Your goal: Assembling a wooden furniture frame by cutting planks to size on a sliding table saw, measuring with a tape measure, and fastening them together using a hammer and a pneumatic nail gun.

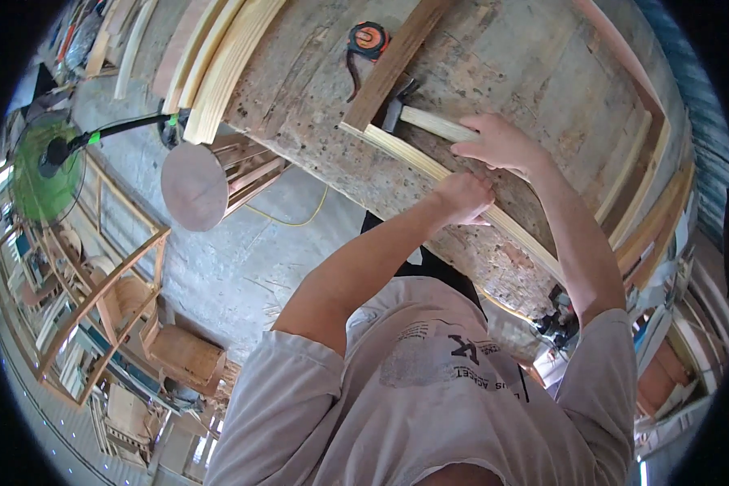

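Right hand (502, 146): grip closed around hammer (437, 123) handle
Hammer: over desk (510, 73), head near dark board (397, 65)
Left hand (464, 198): curled over pale strip (409, 155); cannot tell whether grasping
Strip: on desk, meeting dark board

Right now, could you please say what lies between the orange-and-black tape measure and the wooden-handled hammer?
In the head view, a straight brown wooden board lies between the tape measure and hammer.

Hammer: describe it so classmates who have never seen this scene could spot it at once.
Start at the big stained workbench, then find the person's right hand. The hammer is in that hand, its head beside the dark brown board. Unlike that plain board, it joins a pale handle to a dark metal head.
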`<state>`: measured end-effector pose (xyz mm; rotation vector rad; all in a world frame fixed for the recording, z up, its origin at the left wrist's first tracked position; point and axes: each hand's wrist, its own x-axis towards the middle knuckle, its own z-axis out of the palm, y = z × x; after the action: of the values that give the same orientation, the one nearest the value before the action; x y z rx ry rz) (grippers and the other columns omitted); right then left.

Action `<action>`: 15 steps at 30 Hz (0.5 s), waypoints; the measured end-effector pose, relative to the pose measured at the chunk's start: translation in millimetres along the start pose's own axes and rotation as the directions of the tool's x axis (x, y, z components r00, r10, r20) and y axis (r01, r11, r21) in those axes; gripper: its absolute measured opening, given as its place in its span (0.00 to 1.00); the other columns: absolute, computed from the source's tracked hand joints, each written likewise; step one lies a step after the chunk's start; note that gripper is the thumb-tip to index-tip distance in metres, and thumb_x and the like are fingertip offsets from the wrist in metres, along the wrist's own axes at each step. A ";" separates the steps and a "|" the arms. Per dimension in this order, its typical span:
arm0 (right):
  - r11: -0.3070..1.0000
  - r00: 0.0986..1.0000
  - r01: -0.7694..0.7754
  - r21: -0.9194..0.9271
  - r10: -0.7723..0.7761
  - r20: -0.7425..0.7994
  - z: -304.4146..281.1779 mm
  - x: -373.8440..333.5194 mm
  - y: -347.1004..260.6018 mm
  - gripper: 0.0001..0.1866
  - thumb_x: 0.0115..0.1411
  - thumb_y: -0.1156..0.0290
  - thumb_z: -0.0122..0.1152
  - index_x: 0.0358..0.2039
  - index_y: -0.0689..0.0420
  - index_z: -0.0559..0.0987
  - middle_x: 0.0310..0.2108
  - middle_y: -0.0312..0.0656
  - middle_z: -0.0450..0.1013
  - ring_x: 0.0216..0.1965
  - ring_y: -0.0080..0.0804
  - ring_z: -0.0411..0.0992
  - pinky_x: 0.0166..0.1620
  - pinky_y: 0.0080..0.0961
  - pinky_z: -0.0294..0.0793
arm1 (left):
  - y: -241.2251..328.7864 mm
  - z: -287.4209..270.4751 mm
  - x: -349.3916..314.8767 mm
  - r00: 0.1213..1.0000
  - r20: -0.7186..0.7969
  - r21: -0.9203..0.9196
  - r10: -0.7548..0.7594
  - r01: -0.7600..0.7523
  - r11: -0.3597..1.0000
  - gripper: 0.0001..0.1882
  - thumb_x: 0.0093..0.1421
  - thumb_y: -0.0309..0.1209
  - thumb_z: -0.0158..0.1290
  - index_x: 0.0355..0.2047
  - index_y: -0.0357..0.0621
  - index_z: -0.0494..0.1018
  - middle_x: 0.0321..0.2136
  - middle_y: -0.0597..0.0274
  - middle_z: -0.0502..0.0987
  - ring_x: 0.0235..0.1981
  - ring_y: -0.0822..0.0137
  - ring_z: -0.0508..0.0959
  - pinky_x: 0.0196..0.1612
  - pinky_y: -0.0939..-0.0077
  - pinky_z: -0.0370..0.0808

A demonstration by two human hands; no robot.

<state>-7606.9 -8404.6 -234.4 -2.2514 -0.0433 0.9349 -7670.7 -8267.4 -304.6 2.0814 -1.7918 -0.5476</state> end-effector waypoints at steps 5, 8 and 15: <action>0.914 0.921 -0.320 -0.250 0.238 -0.309 -29.6 -21.6 20.3 0.19 0.55 0.60 0.64 0.42 0.58 0.78 0.34 0.48 0.77 0.37 0.38 0.75 0.40 0.34 0.74 | -0.3 -12.9 3.0 0.996 0.067 -0.143 -0.063 0.072 0.987 0.30 0.52 0.60 0.55 0.34 0.41 0.76 0.35 0.53 0.76 0.40 0.54 0.78 0.42 0.60 0.77; 0.895 0.733 -0.442 -0.056 0.324 -0.598 -41.8 -82.5 107.3 0.20 0.55 0.56 0.63 0.41 0.58 0.78 0.38 0.48 0.78 0.42 0.40 0.76 0.45 0.36 0.74 | 4.9 -22.6 0.3 0.983 0.091 -0.124 -0.161 0.172 0.977 0.32 0.55 0.62 0.50 0.36 0.43 0.77 0.36 0.52 0.78 0.39 0.52 0.79 0.41 0.58 0.77; 0.790 0.331 -0.595 0.149 0.410 -0.850 63.0 -403.1 291.1 0.15 0.58 0.58 0.60 0.30 0.59 0.77 0.25 0.43 0.77 0.27 0.31 0.75 0.30 0.33 0.72 | 17.7 -20.8 18.4 0.971 0.100 -0.037 -0.216 0.220 0.975 0.33 0.55 0.63 0.49 0.37 0.42 0.78 0.34 0.51 0.79 0.37 0.50 0.79 0.40 0.57 0.76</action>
<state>-8009.1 -8701.3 -196.6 -2.7184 1.1555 -0.0783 -7673.1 -8288.1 -279.1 2.2684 -1.5902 -0.7533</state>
